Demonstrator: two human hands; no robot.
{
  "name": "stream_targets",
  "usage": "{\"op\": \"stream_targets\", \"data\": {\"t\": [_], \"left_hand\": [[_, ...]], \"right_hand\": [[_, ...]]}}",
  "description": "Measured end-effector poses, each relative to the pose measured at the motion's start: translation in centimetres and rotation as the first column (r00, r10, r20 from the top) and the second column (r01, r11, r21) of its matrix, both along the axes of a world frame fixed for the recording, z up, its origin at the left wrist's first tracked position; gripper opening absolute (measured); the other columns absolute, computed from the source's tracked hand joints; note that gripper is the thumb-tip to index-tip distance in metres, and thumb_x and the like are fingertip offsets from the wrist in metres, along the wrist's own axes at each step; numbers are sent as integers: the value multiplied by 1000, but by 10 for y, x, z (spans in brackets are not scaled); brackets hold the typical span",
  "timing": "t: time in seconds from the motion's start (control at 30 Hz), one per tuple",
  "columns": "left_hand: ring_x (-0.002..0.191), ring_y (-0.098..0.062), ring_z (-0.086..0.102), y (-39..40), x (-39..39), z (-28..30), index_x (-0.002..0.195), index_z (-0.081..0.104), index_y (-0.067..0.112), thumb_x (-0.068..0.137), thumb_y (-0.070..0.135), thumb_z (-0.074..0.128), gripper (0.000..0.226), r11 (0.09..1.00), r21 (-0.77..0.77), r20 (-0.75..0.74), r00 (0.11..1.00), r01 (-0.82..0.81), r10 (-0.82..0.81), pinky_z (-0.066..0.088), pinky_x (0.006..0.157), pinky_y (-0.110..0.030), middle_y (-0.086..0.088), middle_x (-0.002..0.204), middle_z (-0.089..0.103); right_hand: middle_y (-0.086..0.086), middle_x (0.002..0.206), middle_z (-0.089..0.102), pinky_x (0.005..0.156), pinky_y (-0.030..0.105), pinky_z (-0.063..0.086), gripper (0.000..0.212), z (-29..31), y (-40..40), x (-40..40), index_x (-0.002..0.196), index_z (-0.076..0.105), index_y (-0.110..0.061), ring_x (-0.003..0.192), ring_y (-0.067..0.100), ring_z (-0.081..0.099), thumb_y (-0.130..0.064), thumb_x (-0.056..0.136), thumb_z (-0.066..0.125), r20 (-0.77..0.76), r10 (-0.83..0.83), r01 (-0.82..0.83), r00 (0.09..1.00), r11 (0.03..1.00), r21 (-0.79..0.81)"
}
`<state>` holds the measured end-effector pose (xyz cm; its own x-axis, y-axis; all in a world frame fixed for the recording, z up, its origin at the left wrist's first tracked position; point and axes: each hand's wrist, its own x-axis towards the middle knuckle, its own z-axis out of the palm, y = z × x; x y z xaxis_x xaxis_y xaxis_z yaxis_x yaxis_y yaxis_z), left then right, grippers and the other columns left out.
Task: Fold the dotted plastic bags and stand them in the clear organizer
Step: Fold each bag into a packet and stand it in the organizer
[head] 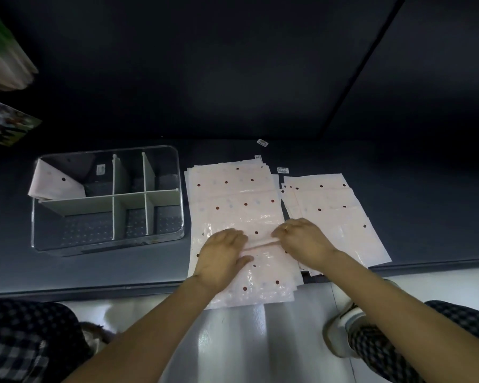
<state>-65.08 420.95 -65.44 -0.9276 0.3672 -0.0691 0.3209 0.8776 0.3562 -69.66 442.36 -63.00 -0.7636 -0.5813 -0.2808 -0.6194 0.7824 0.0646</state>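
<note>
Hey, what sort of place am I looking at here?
Probably a packing or sorting workstation, not a home kitchen. A dark grey worktop carries stacks of pink dotted plastic bags, a clear divided plastic organizer, and small loose barcode stickers. Printed packets sit on the left.

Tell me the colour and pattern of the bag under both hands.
Pale pink translucent plastic bag with dark red and faint blue dots, shown in the head view.

Left hand [221, 254] flat, right hand [302, 241] pinching
</note>
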Motion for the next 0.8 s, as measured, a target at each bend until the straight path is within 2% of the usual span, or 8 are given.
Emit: {"op": "stream_targets", "data": {"t": [0.1,0.17,0.3,0.37,0.47,0.57,0.7,0.8], "left_hand": [[102,-22,57,13,-7,23,103,62,20,95,39,47,26,995,51,-30,996,-88,89,37,80,-30,0,105,65],[70,-24,53,13,-11,38,69,51,17,97,32,46,33,931,228,65,959,-284,277,30,58,-31,-1,70,58],[54,-19,40,3,-18,73,61,46,12,96,24,53,38,373,624,589,727,-687,354,30,48,-24,-1,56,46],[65,-22,59,-2,-14,89,80,62,5,96,25,52,28,133,594,765,609,-793,211,46,58,-24,-8,75,65],[74,-16,70,-8,-3,101,98,67,7,98,27,48,28,-21,531,847,531,-847,15,53,62,-25,-6,90,74],[70,-13,70,-14,7,112,98,68,7,98,26,49,27,-65,519,853,521,-852,-26,53,58,-23,-4,84,75],[77,-15,67,-25,18,121,105,66,13,92,17,59,15,-53,586,811,584,-809,46,52,62,-23,-3,86,73],[80,-15,68,-35,24,125,115,54,35,86,5,65,44,-1,688,718,680,-726,151,53,70,-23,-6,85,72]], "right_hand": [[-2,103,64,87,26,39,23,27,-3,-12,110,65,-22,108,16,52,-19,90,54,96,-168,191,981,921,-339],[-14,106,58,86,17,37,29,48,-9,-15,114,62,-27,109,9,49,-23,86,64,211,-297,364,931,724,-586],[-9,128,50,94,22,37,61,73,-31,-2,140,30,-32,117,7,47,-30,89,63,623,-377,699,685,99,-708],[-3,125,58,97,30,44,66,75,-44,14,145,19,-32,115,13,54,-32,92,57,736,-282,777,616,67,-625],[-9,91,69,88,23,50,66,78,-62,37,143,20,-42,94,7,65,-27,92,59,768,-179,785,615,40,-619],[-14,63,58,70,13,47,54,86,-73,49,133,41,-42,68,4,59,-18,90,62,718,-155,731,678,36,-682],[0,85,62,81,28,47,25,102,-79,55,106,68,-19,77,11,52,-5,87,64,673,-198,693,712,46,-720],[9,97,65,79,17,48,24,113,-80,57,106,69,-13,79,9,56,-3,84,66,681,-241,704,691,15,-710]]}}
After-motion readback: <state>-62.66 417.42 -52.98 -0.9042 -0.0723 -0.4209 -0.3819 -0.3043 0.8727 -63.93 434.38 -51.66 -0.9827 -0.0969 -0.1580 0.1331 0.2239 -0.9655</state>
